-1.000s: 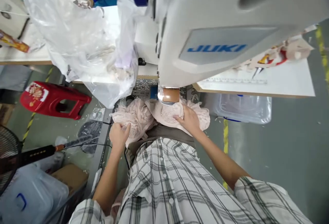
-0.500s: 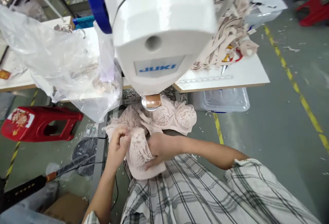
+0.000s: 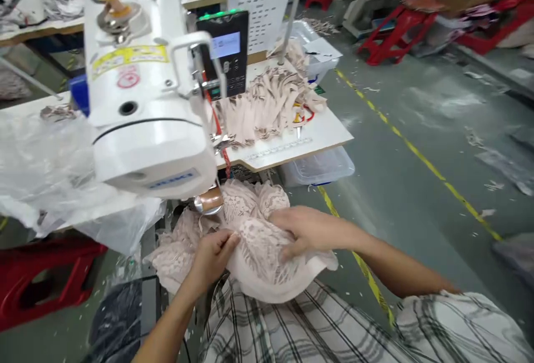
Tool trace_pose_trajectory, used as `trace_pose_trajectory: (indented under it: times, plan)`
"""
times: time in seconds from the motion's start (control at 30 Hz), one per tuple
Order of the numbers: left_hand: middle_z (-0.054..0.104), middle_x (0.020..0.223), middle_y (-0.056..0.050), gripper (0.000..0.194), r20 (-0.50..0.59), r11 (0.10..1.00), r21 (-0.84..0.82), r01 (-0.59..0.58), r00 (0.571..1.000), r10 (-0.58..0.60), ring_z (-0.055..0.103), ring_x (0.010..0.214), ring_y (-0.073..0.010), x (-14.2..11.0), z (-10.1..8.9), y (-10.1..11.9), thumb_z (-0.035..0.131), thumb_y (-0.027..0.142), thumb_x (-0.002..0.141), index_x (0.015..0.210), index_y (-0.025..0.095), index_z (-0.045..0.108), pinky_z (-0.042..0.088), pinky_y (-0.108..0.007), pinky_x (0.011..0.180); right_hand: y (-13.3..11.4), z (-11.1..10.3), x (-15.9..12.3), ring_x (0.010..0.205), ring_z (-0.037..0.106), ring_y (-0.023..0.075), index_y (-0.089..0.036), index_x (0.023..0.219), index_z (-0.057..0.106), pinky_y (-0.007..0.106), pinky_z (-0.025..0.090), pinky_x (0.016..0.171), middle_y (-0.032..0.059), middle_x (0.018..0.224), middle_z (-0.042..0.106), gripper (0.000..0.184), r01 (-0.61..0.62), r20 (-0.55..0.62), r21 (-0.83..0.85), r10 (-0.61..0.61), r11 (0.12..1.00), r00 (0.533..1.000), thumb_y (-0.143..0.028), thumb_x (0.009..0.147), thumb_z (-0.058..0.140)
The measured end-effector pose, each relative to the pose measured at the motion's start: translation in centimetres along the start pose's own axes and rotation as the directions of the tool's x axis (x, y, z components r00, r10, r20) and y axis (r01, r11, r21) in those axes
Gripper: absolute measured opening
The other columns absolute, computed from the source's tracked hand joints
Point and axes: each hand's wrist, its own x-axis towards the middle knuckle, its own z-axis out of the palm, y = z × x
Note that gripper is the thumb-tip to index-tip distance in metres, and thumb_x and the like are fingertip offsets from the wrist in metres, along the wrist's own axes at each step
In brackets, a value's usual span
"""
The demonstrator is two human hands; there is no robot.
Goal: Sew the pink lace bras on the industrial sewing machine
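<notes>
A pale pink lace bra (image 3: pixel 267 246) is spread in front of my body, below the sewing machine's needle end. My left hand (image 3: pixel 216 252) pinches its left edge between thumb and fingertips. Across the right part of the cup lies my right hand (image 3: pixel 298 232), gripping the lace with its thumb apart from the fingers; some fingertips are hidden in the fabric. More pale pink lace bras (image 3: pixel 181 252) are bunched beside my left hand and under the machine head. The white sewing machine (image 3: pixel 154 146) stands just beyond them.
A white table (image 3: pixel 334 135) holds a heap of pale fabric strips (image 3: pixel 267 104) and a ruler (image 3: pixel 277 149). Under it sits a clear plastic box (image 3: pixel 321 165). Plastic bags (image 3: pixel 62 168) cover the left tabletop, and a red stool (image 3: pixel 50 279) stands below. A control panel (image 3: pixel 225 54) rises behind the machine.
The view has swung right, bringing the control panel into sight. The bra is spread wider between my hands, its lower band now stretching out to the right. Both hands still hold it.
</notes>
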Motion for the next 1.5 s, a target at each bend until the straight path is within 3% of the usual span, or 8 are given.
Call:
trace_pose_trajectory:
  times: [0.1, 0.2, 0.3, 0.47, 0.67, 1.0, 1.17, 1.5]
  plan:
    - [0.044, 0.058, 0.004, 0.041, 0.114, 0.974, 0.17, -0.149, 0.985, 0.13, 0.04, 0.055, -0.0085, 0.9, -0.1, 2.5, 0.046, 0.036, 0.1, 0.064, 0.017, 0.051, 0.026, -0.023, 0.056, 0.9, 1.3, 2.5, 0.122, 0.055, 0.0312, -0.02, 0.147, 0.047, 0.039, 0.043, 0.097, 0.0165, 0.138, 0.058, 0.095, 0.089, -0.244, 0.061, -0.072, 0.994, 0.967, -0.073, 0.073, 0.073]
    - [0.047, 0.052, 0.004, 0.043, 0.047, 0.951, 0.264, -0.16, 0.987, 0.153, 0.039, 0.05, -0.008, 1.6, -1.3, 3.6, 0.05, 0.038, 0.098, 0.061, 0.016, 0.056, 0.023, -0.023, 0.052, 1.1, 2.5, 5.5, 0.088, 0.064, 0.0199, -0.02, 0.114, 0.069, 0.028, 0.044, 0.076, 0.0071, 0.098, 0.072, 0.05, 0.254, -0.159, 0.226, -0.222, 0.94, 0.962, -0.063, 0.091, 0.06]
    - [0.048, 0.048, 0.003, 0.048, -0.173, 0.962, 0.263, -0.073, 0.977, 0.122, 0.039, 0.047, -0.0085, 1.8, -3.7, 3.8, 0.061, 0.047, 0.091, 0.054, 0.017, 0.053, 0.025, -0.023, 0.048, 0.4, 2.5, 7.8, 0.058, 0.051, 0.0117, -0.017, 0.071, 0.062, 0.024, 0.033, 0.057, -0.0005, 0.062, 0.057, 0.052, 0.204, -0.247, 0.333, -0.123, 0.921, 0.961, -0.06, 0.097, 0.049]
    - [0.049, 0.05, 0.004, 0.032, -0.391, 0.975, 0.148, 0.165, 0.915, -0.095, 0.038, 0.046, -0.0093, 2.3, -7.3, 3.4, 0.067, 0.044, 0.084, 0.066, 0.018, 0.063, 0.027, -0.022, 0.045, -0.8, 0.3, 10.7, 0.058, 0.045, 0.0109, -0.018, 0.062, 0.047, 0.025, 0.029, 0.058, -0.0023, 0.06, 0.047, 0.055, 0.075, -0.325, 0.397, 0.063, 0.915, 0.944, -0.063, 0.093, 0.052]
    - [0.019, 0.047, 0.005, 0.055, -0.546, 0.947, 0.197, 0.255, 0.831, -0.11, 0.019, 0.049, -0.0076, 3.1, -7.7, 2.4, 0.066, 0.036, 0.078, 0.05, 0.022, 0.019, 0.013, -0.026, 0.045, -0.8, -1.2, 12.4, 0.062, 0.046, 0.013, -0.019, 0.059, 0.048, 0.027, 0.032, 0.06, -0.0012, 0.061, 0.047, 0.052, 0.033, -0.273, 0.481, 0.114, 0.876, 0.955, -0.061, 0.088, 0.059]
    - [0.02, 0.045, 0.005, 0.044, -0.559, 0.939, 0.267, 0.217, 0.829, -0.033, 0.024, 0.052, -0.0108, 3.6, -8.0, 2.5, 0.063, 0.03, 0.074, 0.052, 0.024, 0.025, 0.017, -0.026, 0.045, 2.7, 0.4, 12.9, 0.09, 0.066, 0.0256, -0.019, 0.106, 0.07, 0.039, 0.053, 0.083, 0.007, 0.092, 0.071, 0.052, 0.013, -0.246, 0.59, 0.165, 0.807, 0.955, -0.065, 0.082, 0.067]
    - [0.017, 0.043, 0.006, 0.047, -0.553, 0.933, 0.31, 0.183, 0.833, 0.02, 0.022, 0.049, -0.0094, 3.2, -8.7, 2.3, 0.06, 0.027, 0.075, 0.05, 0.023, 0.021, 0.017, -0.026, 0.045, 6.3, 5.8, 12.0, 0.132, 0.054, 0.0328, -0.019, 0.147, 0.046, 0.047, 0.042, 0.111, 0.0164, 0.141, 0.058, 0.099, 0.06, 0.006, 0.734, -0.095, 0.676, 0.995, -0.07, 0.068, 0.078]
    - [0.026, 0.046, 0.005, 0.046, -0.572, 0.918, 0.327, 0.224, 0.82, 0.003, 0.031, 0.046, -0.0089, 2.8, -8.7, 2.7, 0.061, 0.031, 0.08, 0.052, 0.023, 0.025, 0.019, -0.025, 0.046, 8.5, 10.1, 8.1, 0.072, 0.068, 0.0162, -0.014, 0.081, 0.073, 0.03, 0.054, 0.073, 0.0041, 0.076, 0.074, 0.042, -0.164, 0.117, 0.957, 0.198, 0.239, 0.973, -0.052, 0.068, 0.086]
